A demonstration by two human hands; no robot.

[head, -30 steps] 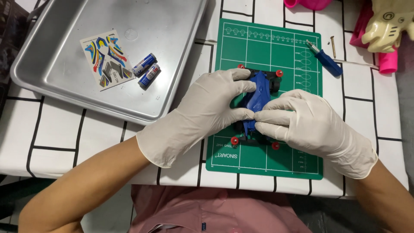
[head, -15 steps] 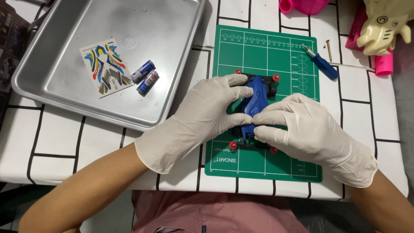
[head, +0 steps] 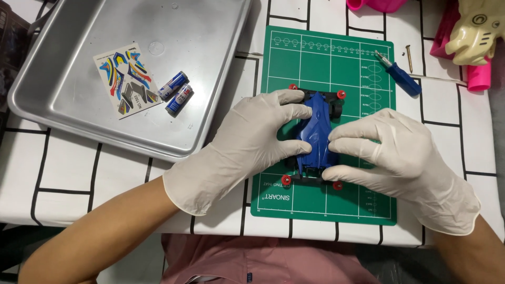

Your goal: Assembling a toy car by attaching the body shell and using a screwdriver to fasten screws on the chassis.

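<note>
Glossy blue plastic toy car (head: 314, 138), matt green cutting mat (head: 326, 63), brushed metal tray (head: 105, 31), smooth latex-gloved hands (head: 247, 142).

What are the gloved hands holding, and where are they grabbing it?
A blue toy race car on the green cutting mat. The left hand grips its left side, the right hand its right side.

A white black-lined table (head: 63, 173) carries a metal tray (head: 221, 79), green mat (head: 315, 202) and screwdriver (head: 402, 79).

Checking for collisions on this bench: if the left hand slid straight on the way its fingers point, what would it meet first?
The left hand points rightward across the blue toy car it already touches; beyond it, probably the right hand's fingertips.
</note>
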